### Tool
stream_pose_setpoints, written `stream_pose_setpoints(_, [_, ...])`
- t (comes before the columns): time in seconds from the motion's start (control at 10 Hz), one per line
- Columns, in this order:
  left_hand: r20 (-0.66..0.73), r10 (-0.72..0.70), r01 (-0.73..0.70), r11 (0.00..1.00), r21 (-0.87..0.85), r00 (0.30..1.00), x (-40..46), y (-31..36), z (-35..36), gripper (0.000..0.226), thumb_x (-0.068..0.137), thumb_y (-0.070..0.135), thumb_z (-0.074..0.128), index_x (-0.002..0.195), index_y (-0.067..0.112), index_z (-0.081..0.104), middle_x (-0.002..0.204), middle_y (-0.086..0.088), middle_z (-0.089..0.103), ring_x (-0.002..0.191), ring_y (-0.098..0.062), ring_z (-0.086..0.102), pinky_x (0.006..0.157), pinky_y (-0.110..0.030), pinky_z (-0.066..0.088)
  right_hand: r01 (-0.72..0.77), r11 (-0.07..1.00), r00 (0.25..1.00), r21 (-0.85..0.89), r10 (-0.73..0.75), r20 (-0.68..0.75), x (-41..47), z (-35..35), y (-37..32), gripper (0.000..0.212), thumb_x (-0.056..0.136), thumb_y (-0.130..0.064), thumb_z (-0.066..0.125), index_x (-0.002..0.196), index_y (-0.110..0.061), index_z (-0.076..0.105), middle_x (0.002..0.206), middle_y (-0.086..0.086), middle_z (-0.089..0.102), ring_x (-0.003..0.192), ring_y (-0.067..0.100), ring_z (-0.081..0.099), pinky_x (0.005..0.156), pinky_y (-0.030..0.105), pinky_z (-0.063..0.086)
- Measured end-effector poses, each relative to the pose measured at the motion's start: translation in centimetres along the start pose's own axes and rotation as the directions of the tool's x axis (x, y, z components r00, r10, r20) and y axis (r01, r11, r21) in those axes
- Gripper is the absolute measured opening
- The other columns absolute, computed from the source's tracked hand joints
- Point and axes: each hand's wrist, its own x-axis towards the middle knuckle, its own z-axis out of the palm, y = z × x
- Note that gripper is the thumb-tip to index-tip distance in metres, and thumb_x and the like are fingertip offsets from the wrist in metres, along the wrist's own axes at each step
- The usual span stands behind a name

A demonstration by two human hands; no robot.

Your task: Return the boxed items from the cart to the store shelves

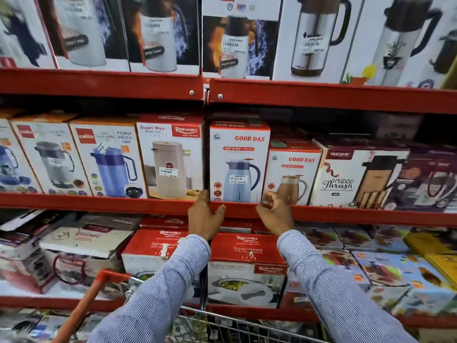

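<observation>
Nearest, a wire cart (237,328) with an orange handle (81,308) sits below 2 striped sleeves (158,293). The left hand (204,219) lies open, fingers spread on the red shelf edge (99,203), touching the bottom left corner of the tall jug box (239,162), gripping nothing. The right hand (273,211) is loosely curled and empty beside the box's lower right corner. The box stands upright on the middle shelf between 2 other boxed jugs.

I'm seeing bright red metal store shelves (99,82), a red-and-white Good Day flask box (239,159), blue-and-white pinstriped shirt sleeves (158,293), and an orange-handled wire cart (81,308).
</observation>
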Motion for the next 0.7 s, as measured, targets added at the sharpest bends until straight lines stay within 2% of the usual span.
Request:
stream_pose_setpoints(0.1, [0.055, -0.009, 0.007, 0.999, 0.036, 0.998, 0.6, -0.2, 0.4, 0.063, 0.084, 0.025, 0.071, 0.139, 0.006, 0.046, 0.129, -0.013, 0.066, 0.107, -0.029, 0.067, 0.099, -0.033, 0.05, 0.001, 1.0, 1.0, 0.007, -0.001, -0.004, 0.2, 0.1, 0.1, 0.051, 0.083, -0.014, 0.062, 0.133, -0.011, 0.051, 0.131, 0.007, 0.061, 0.115, 0.017, 0.058, 0.09, 0.022, 0.041])
stream_pose_setpoints(0.2, [0.094, -0.029, 0.024, 0.998, 0.056, 0.995, 1.0, -0.5, 0.6, 0.057, 0.081, 0.027, 0.073, 0.131, 0.01, 0.05, 0.123, -0.012, 0.07, 0.098, -0.028, 0.071, 0.097, -0.032, 0.053, -0.016, 0.999, 1.0, 0.035, 0.016, 0.01, 0.5, -0.1, 0.2, 0.049, 0.083, -0.011, 0.062, 0.131, -0.012, 0.053, 0.129, 0.006, 0.062, 0.112, 0.014, 0.057, 0.094, 0.024, 0.043])
stream_pose_setpoints(0.3, [0.095, -0.052, 0.048, 0.998, 0.043, 0.994, 0.8, -0.3, 0.5, 0.055, 0.082, 0.02, 0.072, 0.132, 0.01, 0.052, 0.127, -0.012, 0.068, 0.11, -0.026, 0.068, 0.097, -0.024, 0.045, -0.035, 0.999, 0.999, 0.032, 0.034, 0.039, 0.7, -0.2, 0.4, 0.048, 0.082, -0.01, 0.061, 0.129, -0.014, 0.053, 0.127, 0.004, 0.062, 0.112, 0.014, 0.057, 0.097, 0.027, 0.045])
stream_pose_setpoints(0.4, [0.083, -0.033, 0.031, 0.999, 0.023, 0.996, 0.7, -0.4, 0.6, 0.053, 0.083, 0.016, 0.071, 0.132, 0.01, 0.052, 0.128, -0.011, 0.067, 0.108, -0.025, 0.069, 0.092, -0.022, 0.045, -0.032, 0.998, 0.999, 0.045, 0.03, 0.035, 1.0, -0.2, 0.7, 0.047, 0.081, -0.009, 0.062, 0.127, -0.016, 0.054, 0.124, 0.003, 0.063, 0.108, 0.013, 0.057, 0.096, 0.026, 0.046])
stream_pose_setpoints(0.5, [0.099, -0.026, 0.024, 0.999, 0.021, 0.995, 0.7, -0.5, 0.4, 0.05, 0.083, 0.017, 0.071, 0.13, 0.011, 0.054, 0.128, -0.011, 0.067, 0.108, -0.026, 0.069, 0.097, -0.029, 0.049, -0.034, 0.998, 0.998, 0.055, 0.031, 0.048, 1.1, -0.3, 0.8, 0.047, 0.081, -0.008, 0.061, 0.127, -0.015, 0.054, 0.123, 0.003, 0.063, 0.11, 0.013, 0.057, 0.096, 0.026, 0.046])
stream_pose_setpoints(0.6, [0.091, 0.01, -0.013, 0.999, 0.03, 0.996, 0.6, -0.5, 0.1, 0.051, 0.083, 0.017, 0.07, 0.131, 0.01, 0.055, 0.128, -0.012, 0.067, 0.113, -0.025, 0.067, 0.097, -0.024, 0.045, -0.014, 0.997, 0.995, 0.072, 0.007, 0.095, 1.2, -0.5, 1.3, 0.048, 0.082, -0.009, 0.062, 0.128, -0.016, 0.053, 0.125, 0.002, 0.062, 0.114, 0.015, 0.058, 0.1, 0.03, 0.047])
stream_pose_setpoints(0.7, [-0.002, 0.113, -0.113, 0.99, 0.085, 0.994, 0.4, 0.3, -0.6, 0.05, 0.084, 0.016, 0.068, 0.131, 0.005, 0.055, 0.124, -0.012, 0.069, 0.114, -0.027, 0.066, 0.097, -0.021, 0.041, 0.033, 0.987, 0.998, 0.155, -0.023, -0.066, 0.5, -1.7, 1.5, 0.04, 0.081, -0.012, 0.066, 0.12, -0.019, 0.058, 0.113, -0.003, 0.066, 0.105, 0.013, 0.063, 0.088, 0.025, 0.052])
